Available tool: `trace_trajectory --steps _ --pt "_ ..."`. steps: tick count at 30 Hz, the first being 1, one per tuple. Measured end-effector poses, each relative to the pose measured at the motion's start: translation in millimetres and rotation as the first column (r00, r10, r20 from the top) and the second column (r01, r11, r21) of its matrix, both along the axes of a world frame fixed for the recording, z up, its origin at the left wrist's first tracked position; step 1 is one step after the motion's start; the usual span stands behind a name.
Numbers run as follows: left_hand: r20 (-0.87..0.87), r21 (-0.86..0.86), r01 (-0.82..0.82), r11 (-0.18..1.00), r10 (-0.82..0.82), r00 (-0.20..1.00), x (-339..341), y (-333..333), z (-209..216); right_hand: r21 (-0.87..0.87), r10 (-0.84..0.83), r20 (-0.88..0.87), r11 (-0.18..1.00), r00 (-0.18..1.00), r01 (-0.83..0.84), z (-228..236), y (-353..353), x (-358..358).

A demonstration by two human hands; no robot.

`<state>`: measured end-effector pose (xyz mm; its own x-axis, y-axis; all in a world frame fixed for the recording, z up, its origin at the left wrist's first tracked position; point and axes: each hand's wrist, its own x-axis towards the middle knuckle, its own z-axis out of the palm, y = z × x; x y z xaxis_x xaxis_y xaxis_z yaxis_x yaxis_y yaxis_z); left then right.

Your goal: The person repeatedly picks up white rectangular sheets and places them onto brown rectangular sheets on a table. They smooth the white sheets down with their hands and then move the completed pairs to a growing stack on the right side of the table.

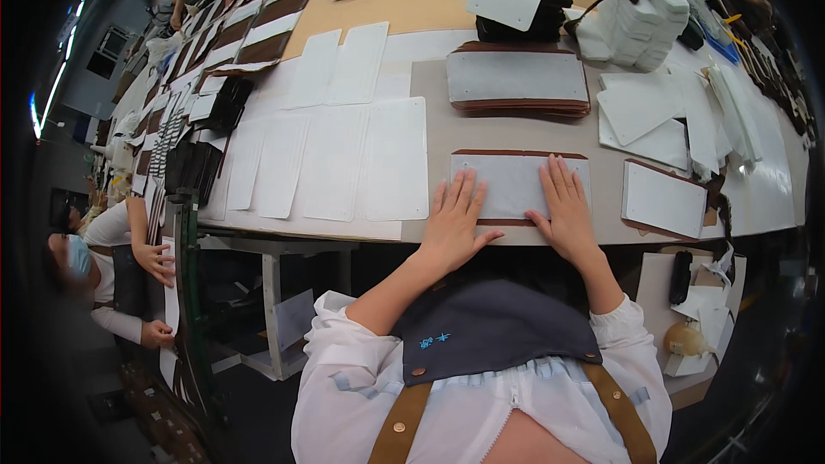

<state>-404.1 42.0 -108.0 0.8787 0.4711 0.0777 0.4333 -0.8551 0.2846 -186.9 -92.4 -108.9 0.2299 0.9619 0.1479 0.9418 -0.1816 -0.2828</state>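
Note:
My left hand (pixel 458 218) and my right hand (pixel 565 210) lie flat, fingers stretched out, on a pale grey rectangular sheet (pixel 509 193). It rests on a slightly larger brown piece (pixel 516 154), whose edges show above and below. Neither hand grips anything. The left palm covers the sheet's left end, while the right covers part near its right end. Just beyond is a stack of similar brown pieces (pixel 520 106) topped by a pale sheet (pixel 516 77). Right of my right hand sits another brown-edged white panel (pixel 662 198), slightly turned.
White sheets (pixel 395 159) lie in rows to the left. Black stacked pieces (pixel 520 21) and a bulky white bundle (pixel 640 17) stand at the back. Loose white sheets (pixel 644 116) overlap at right. Other people (pixel 112 258) work at left and far left.

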Motion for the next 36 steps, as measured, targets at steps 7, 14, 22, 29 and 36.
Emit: trace_trajectory --steps 7,14,22,29,36 --pt "0.441 -0.075 -0.135 0.988 0.155 0.884 14.2 155.3 27.1 0.047 -0.023 -0.02 0.999 1.0 0.024 3.1 -4.1 0.0" --pt "-0.157 0.209 -0.687 0.696 0.717 0.679 -19.6 348.2 9.6 0.1 -0.021 -0.063 0.995 0.998 0.028 2.3 0.4 -2.8" --pt "-0.403 0.061 -0.771 0.634 0.722 0.562 17.0 386.2 22.0 0.115 -0.062 -0.055 0.991 0.997 0.068 3.2 -4.6 0.4" --pt "0.17 -0.117 -0.612 0.782 0.623 0.764 8.4 367.3 45.9 0.253 0.004 -0.141 0.967 0.99 0.032 1.3 -9.5 3.0" --pt "0.566 0.447 -0.133 0.885 -0.164 0.808 -7.2 213.1 126.6 0.24 0.239 -0.971 0.95 0.028 0.202 49.2 14.9 1.9"
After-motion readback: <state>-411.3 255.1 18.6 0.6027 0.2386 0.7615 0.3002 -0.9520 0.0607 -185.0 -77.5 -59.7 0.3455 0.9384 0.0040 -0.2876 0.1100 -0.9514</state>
